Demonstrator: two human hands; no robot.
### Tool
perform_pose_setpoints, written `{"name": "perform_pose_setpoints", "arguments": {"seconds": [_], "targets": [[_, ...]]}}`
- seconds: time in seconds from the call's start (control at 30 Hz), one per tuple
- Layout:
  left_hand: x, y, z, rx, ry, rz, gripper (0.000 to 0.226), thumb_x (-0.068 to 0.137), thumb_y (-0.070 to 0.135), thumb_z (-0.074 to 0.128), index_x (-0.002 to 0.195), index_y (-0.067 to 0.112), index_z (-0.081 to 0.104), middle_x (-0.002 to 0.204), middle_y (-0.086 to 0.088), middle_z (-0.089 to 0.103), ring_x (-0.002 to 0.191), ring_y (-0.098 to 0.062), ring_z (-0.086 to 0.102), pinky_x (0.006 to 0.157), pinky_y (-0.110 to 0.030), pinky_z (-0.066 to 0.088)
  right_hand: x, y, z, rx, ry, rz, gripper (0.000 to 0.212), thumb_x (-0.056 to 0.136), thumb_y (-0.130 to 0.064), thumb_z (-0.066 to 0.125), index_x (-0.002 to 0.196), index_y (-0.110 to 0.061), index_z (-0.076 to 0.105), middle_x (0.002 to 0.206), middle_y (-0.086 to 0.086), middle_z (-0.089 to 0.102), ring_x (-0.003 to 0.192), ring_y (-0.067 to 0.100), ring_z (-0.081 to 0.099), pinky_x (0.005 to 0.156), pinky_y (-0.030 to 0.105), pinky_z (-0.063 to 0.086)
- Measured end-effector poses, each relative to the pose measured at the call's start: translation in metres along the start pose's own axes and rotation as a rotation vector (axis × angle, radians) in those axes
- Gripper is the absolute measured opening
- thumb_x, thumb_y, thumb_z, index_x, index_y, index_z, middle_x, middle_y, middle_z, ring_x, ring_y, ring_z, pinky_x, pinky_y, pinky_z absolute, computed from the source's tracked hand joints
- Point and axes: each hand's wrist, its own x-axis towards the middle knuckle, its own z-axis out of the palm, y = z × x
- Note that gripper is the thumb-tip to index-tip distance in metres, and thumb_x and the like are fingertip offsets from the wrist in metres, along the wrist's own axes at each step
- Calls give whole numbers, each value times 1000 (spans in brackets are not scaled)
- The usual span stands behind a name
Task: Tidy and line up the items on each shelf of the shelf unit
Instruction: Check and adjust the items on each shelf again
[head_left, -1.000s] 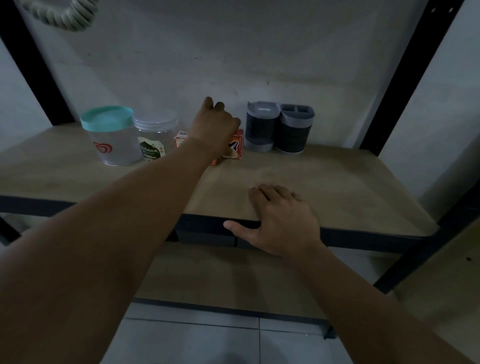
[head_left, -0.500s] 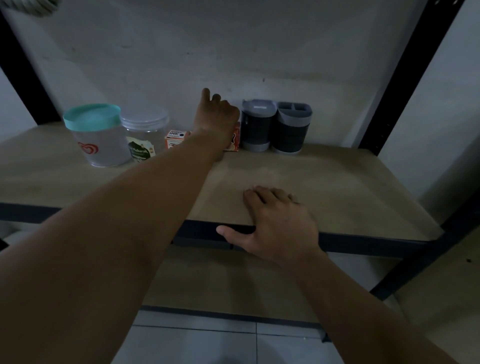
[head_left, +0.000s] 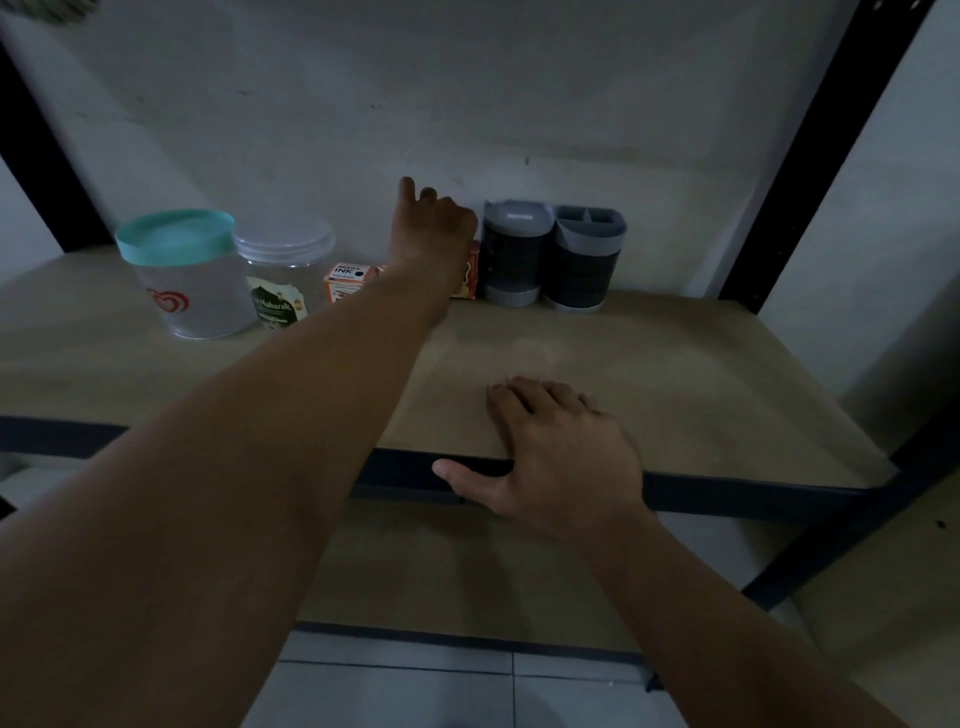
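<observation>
On this shelf (head_left: 675, 374) the row along the back wall looks nearly done, the left hand (head_left: 434, 234) resting on the orange box (head_left: 470, 273), its fingers hidden so grip unclear, while the right hand (head_left: 561, 452) lies flat and open at the front edge; lower shelves remain.

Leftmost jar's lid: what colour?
Teal, or mint green, on the leftmost jar's lid; the jar body is clear. Head view, the only one.

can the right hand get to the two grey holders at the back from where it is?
Probably yes. The right hand rests flat on the shelf front edge, holding nothing, and the board between it and the grey holders is bare.
</observation>
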Motion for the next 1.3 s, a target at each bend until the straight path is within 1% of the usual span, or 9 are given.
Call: {"name": "perform_pose_setpoints", "arguments": {"seconds": [0.2,0.47,0.6,0.67,0.77,0.87,1.1,1.2,1.3], "targets": [[3,0,2,-7,-13,-12,30,93,36,63,116,17,61,114,-10,66,119,-31,53,112,-46,24,0,1,3,0,33,-1,89,78,-93,35,119,-20,67,123,4,68,108,29,65,90,47,54],[3,0,4,-49,10,-10,25,96,35,59,112,15,63,110,-10,67,116,-32,56,111,-46,25,1,1,2,-8,-5,4,92,78,-94,30,125,-22,64,128,3,65,113,28,63,94,48,52],[-2,-4,-3,-53,-9,-14,17,89,31,67,93,18,56,101,-8,66,108,-30,58,109,-47,26,1,1,-1,-27,-20,4,92,79,-94,28,128,-23,62,131,2,63,116,27,61,93,46,51],[-3,-11,-6,-93,-4,-11,26,87,37,70,100,16,61,101,-7,67,106,-28,59,108,-46,27,1,1,-2,-33,-47,2,93,79,-94,26,131,-24,60,134,1,61,119,27,60,94,45,50],[-8,-28,-11,-170,-29,42,57,84,65,63,120,22,61,109,-5,67,107,-26,60,104,-44,29,1,1,-2,-37,-30,-5,91,79,-94,27,128,-24,60,130,1,62,115,28,61,90,44,51],[-20,-46,-17,-187,-43,82,65,84,73,55,126,23,59,117,-6,66,111,-26,59,106,-46,29,0,1,-3,-47,-17,-16,90,79,-93,27,127,-25,60,130,0,62,115,27,62,87,42,51],[-48,-65,-20,-224,-106,64,64,73,70,69,112,19,69,105,-10,65,104,-29,61,102,-46,35,-9,-5,5,-30,30,23,94,84,-90,27,135,-18,60,137,3,61,127,28,57,98,45,51],[-49,-64,-19,-241,-116,52,59,76,61,75,109,12,69,105,-12,65,104,-31,60,100,-46,39,-11,-7,7,-34,46,40,95,85,-90,26,138,-18,59,141,3,59,132,28,55,102,46,49],[-47,-65,-19,-258,-113,66,50,78,49,80,114,16,70,110,-11,67,109,-30,59,101,-45,38,-11,-7,7,-32,43,48,97,84,-91,24,140,-19,58,144,1,58,134,27,53,105,46,47]]}}
